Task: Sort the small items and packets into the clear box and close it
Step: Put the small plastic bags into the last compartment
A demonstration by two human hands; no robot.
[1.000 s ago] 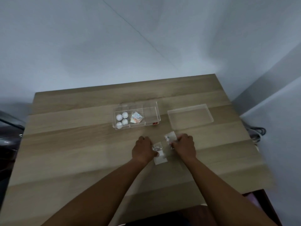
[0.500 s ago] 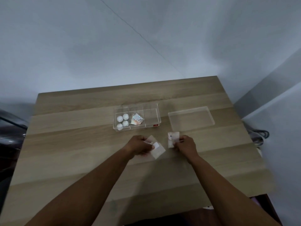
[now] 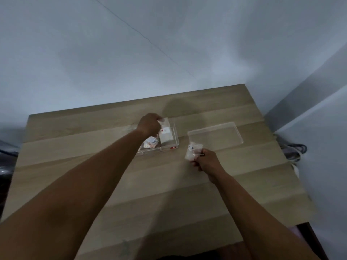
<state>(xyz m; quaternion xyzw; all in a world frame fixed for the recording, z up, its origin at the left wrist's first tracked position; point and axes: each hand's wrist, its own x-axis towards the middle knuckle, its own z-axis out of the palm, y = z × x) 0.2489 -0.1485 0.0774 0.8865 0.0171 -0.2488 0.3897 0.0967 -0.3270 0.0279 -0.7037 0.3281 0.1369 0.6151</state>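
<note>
The clear box (image 3: 176, 141) stands mid-table, partly behind my left forearm. My left hand (image 3: 149, 124) is over it, pinching the top of a whitish packet (image 3: 166, 135) that hangs down into the box's right compartment. A colourful packet (image 3: 150, 144) lies in the middle compartment. The white balls at the box's left end are hidden by my arm. My right hand (image 3: 205, 160) holds a second small clear packet (image 3: 193, 151) just above the table, in front of the lid. The clear lid (image 3: 215, 136) lies flat to the right of the box.
The wooden table (image 3: 150, 184) stands against a pale wall, its right edge close to a corner. Cables (image 3: 294, 149) lie on the floor past the right edge. A dark object (image 3: 5, 162) sits beyond the left edge.
My left hand has lifted its packet from the table and carried it forward over the box's right compartment. My right hand has raised its packet slightly and stayed in front of the lid.
</note>
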